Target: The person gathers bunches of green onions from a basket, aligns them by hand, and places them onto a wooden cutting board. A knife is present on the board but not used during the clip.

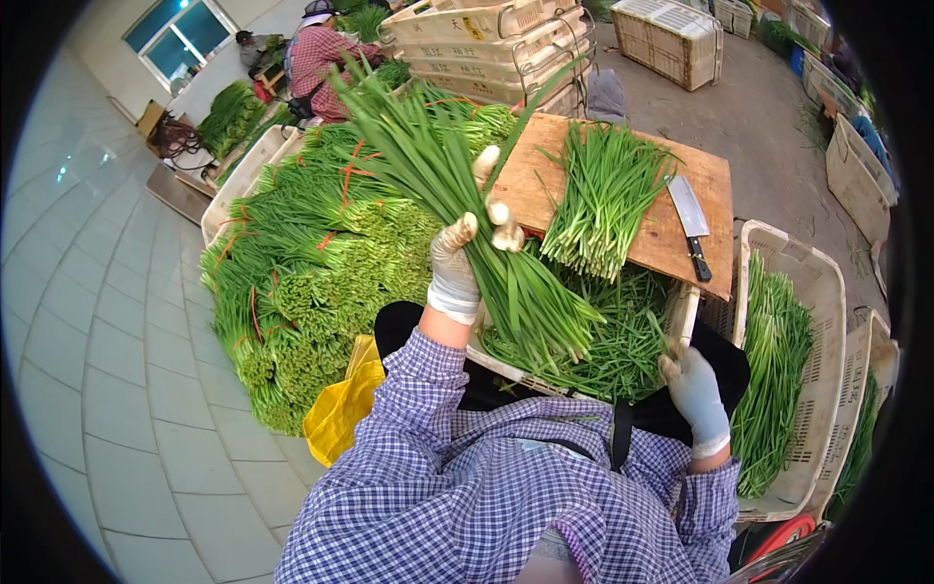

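Note:
My left hand [463, 255], in a soiled white glove, is closed around a bunch of long green garlic chives [438, 168]. The bunch slants over a crate [682, 314] of loose chive leaves in front of me. Close to that crate's right side is my gloved right hand [693, 387]; its fingers are curled and I cannot tell whether anything is between them. On a wooden board [525, 168] lie a second bunch of chives [606, 197] and, to its right, a cleaver [689, 219] with a black handle.
Bundles tied with orange bands [314, 292] are heaped at left, beside a yellow bag [343, 409]. At right stands a crate of chives [824, 365]. Stacked crates [474, 69] rise beyond the board. A person in a red checked shirt [321, 66] is at upper left.

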The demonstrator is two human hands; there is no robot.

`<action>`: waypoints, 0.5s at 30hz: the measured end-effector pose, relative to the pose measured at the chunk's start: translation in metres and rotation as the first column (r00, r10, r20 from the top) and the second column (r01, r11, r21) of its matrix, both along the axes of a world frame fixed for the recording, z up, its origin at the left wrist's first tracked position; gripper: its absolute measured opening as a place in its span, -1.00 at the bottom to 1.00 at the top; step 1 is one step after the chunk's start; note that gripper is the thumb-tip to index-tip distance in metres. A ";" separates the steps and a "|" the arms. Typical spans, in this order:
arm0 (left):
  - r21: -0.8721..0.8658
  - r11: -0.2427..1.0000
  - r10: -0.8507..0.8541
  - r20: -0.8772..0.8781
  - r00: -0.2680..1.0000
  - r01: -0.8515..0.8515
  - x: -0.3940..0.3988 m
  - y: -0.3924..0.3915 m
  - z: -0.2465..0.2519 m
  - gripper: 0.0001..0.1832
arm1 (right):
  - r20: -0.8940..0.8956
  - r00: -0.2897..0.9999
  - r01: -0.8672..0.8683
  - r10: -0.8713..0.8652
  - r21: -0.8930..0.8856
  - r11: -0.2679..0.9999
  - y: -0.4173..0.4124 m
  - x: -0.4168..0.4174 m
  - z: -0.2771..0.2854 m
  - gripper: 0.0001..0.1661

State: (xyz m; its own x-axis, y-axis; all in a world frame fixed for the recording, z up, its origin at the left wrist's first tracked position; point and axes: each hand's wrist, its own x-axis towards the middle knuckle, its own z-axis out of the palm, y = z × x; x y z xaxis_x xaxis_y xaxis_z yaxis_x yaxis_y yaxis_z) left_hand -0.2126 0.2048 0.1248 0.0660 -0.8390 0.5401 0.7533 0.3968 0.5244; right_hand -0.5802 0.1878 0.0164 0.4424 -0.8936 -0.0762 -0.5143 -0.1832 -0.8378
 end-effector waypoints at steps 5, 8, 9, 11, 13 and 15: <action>0.169 0.985 -0.030 0.056 0.998 0.021 -0.022 0.005 -0.011 0.02 | 0.271 0.959 -0.009 0.083 -0.265 0.964 -0.017 0.075 0.084 -0.57; 0.106 0.990 -0.090 -0.041 0.995 0.094 -0.033 0.000 -0.018 -0.13 | 0.365 0.919 0.033 0.146 -0.440 0.898 -0.009 0.105 0.098 -0.72; 0.109 0.993 -0.046 -0.019 0.999 0.048 -0.040 -0.002 -0.012 -0.11 | 0.354 0.921 0.053 0.162 -0.525 0.849 -0.007 0.109 0.095 -0.66; 0.118 0.992 -0.032 -0.036 0.999 0.037 -0.048 -0.003 -0.009 -0.14 | 0.236 0.963 0.026 0.129 -0.560 0.828 0.012 0.113 0.099 -0.60; 0.144 0.989 0.043 -0.040 0.998 -0.036 -0.057 -0.003 -0.010 -0.16 | 0.180 0.972 -0.027 0.154 -0.560 0.828 0.022 0.127 0.091 -0.57; 0.191 0.977 0.093 0.015 0.996 -0.094 -0.060 -0.001 -0.012 -0.21 | 0.130 0.985 -0.030 0.111 -0.508 0.861 0.026 0.134 0.082 -0.69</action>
